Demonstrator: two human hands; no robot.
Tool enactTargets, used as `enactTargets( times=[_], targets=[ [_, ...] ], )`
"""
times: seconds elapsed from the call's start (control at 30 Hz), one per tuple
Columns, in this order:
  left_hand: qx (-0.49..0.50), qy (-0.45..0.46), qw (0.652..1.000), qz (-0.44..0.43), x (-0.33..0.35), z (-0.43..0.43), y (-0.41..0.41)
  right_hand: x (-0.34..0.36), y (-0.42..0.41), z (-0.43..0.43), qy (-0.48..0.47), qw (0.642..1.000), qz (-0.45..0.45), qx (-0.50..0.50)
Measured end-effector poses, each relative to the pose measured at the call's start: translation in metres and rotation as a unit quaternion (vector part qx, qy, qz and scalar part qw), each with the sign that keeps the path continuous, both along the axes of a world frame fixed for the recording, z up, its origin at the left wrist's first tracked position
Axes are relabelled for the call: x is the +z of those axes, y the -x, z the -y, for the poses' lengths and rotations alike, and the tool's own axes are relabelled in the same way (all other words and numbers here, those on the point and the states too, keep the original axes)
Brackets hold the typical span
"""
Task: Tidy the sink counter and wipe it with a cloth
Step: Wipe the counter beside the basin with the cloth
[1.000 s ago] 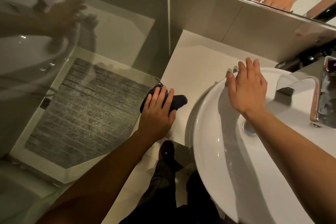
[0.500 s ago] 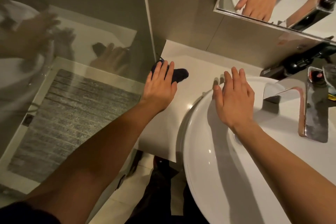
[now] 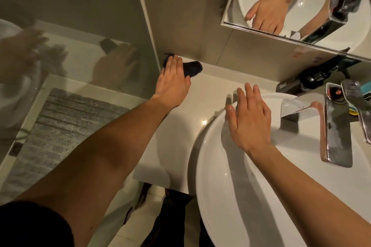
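Left hand (image 3: 172,81) lies flat on the dark cloth (image 3: 193,68), fingers together, pressing it onto the counter (image 3: 208,90) in the back corner (by the glass (image 3: 80,50)). Right hand (image 3: 249,118) rests on the basin (image 3: 230,196) rim, fingers straight, slightly spread, holding nothing.

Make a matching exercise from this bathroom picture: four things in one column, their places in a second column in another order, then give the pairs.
Things:
1. dark cloth
2. right hand
3. mirror
4. tap

Places:
A. flat on the far rim of the white basin
B. on the wall, above the basin
C. at the back corner of the counter, under the left hand
D. on the right side of the basin, spout out over the bowl

Pairs: 1-C, 2-A, 3-B, 4-D
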State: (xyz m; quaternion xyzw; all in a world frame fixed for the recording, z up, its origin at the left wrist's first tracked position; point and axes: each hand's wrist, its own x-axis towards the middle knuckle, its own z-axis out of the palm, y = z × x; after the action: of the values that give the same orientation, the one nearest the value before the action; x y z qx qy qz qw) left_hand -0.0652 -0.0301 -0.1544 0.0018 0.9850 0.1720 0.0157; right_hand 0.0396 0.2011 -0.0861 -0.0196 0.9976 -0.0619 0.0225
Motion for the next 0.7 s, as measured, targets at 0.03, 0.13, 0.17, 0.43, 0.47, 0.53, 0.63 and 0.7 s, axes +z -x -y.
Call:
enactTargets(
  times=[0.03, 0.13, 0.17, 0.43, 0.47, 0.53, 0.63, 0.7],
  targets=[
    [0.003, -0.005, 1.000, -0.003, -0.001, -0.001, 0.003, 0.000, 0.000, 0.000, 0.000, 1.000, 0.001, 0.001],
    [0.021, -0.040, 0.999, -0.016, -0.003, -0.002, 0.007, 0.000, 0.000, -0.001, 0.004, 1.000, 0.004, 0.003],
    [0.040, -0.068, 0.997, -0.019, -0.001, -0.002, 0.008, 0.000, 0.000, -0.001, 0.007, 1.000, 0.005, 0.003],
    [0.287, -0.435, 0.853, -0.017, 0.067, 0.011, 0.002, 0.001, 0.001, -0.003, 0.045, 0.999, 0.018, 0.009],
    [0.284, -0.461, 0.841, -0.018, 0.077, 0.014, -0.004, 0.003, 0.002, -0.004, 0.053, 0.998, 0.030, 0.010],
    [0.270, -0.494, 0.826, -0.015, 0.094, 0.015, -0.018, 0.009, 0.002, -0.006, 0.071, 0.996, 0.051, 0.011],
    [0.234, -0.516, 0.824, -0.013, 0.117, 0.010, -0.043, 0.028, 0.000, 0.001, 0.132, 0.990, 0.040, 0.014],
    [0.196, -0.502, 0.842, -0.006, 0.131, 0.002, -0.062, 0.050, -0.004, 0.015, 0.209, 0.977, -0.006, 0.030]
  ],
)
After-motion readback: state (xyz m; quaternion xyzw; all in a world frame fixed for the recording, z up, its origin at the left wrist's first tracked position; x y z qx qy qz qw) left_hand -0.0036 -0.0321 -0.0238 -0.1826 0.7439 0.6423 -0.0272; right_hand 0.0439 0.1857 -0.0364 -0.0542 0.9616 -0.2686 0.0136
